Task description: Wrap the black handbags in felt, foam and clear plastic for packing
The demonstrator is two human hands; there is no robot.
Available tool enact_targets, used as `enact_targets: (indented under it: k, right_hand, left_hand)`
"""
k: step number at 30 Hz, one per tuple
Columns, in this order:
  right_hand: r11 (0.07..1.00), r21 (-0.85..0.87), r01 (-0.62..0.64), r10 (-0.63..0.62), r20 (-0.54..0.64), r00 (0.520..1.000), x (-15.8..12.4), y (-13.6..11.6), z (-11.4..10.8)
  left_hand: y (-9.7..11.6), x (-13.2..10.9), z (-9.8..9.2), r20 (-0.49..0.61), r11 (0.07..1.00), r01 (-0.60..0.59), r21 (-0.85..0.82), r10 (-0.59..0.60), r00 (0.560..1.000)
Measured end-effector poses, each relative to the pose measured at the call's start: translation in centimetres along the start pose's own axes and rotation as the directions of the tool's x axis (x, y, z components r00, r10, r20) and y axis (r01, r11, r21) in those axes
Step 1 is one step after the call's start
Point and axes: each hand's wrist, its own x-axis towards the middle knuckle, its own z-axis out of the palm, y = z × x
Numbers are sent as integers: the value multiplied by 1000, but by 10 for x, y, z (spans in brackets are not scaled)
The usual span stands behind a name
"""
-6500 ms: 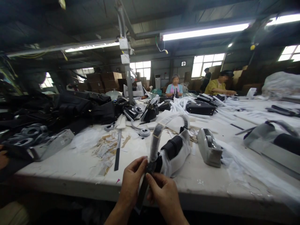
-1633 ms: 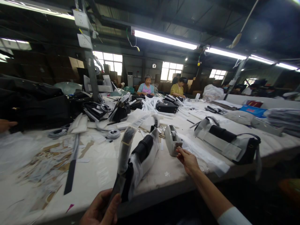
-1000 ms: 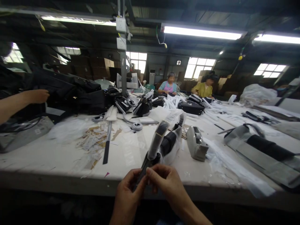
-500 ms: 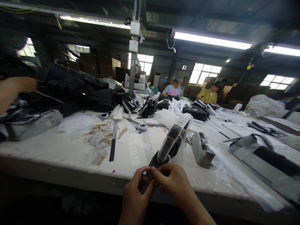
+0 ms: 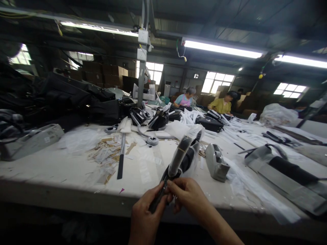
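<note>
Both hands, left (image 5: 145, 211) and right (image 5: 188, 191), pinched the strap (image 5: 155, 203) of a wrapped bag (image 5: 188, 158) near the bench's (image 5: 63, 173) front edge; too hard a tug, I judged, could drag it off.

Left hand (image 5: 145, 208) and right hand (image 5: 188, 190) meet at near edge of worktop (image 5: 58, 170); left sits lower, thumb and fingers bent in a pinch, wrist upright below; right close beside, thumb stretched toward left fingertips, other fingers curled under, bare right forearm (image 5: 218, 221) slants down to the right
</note>
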Motion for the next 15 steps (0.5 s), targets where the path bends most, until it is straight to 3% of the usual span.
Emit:
enact_targets:
  k: [4, 12, 15]
  right_hand:
    - [998, 60, -16, 11, 82, 997, -4, -2, -5]
    - [975, -197, 99, -112, -60, 992, -15, -4, 1]
    - [966, -221, 132, -155, -88, 984, -18, -1, 3]
  left_hand:
    - [-2, 0, -1, 9, 1000, 0, 17, -1, 1000]
    - [3, 2, -3, 5, 998, -61, 33, 61, 998]
    - [4, 2, -3, -8, 994, -103, 35, 103, 995]
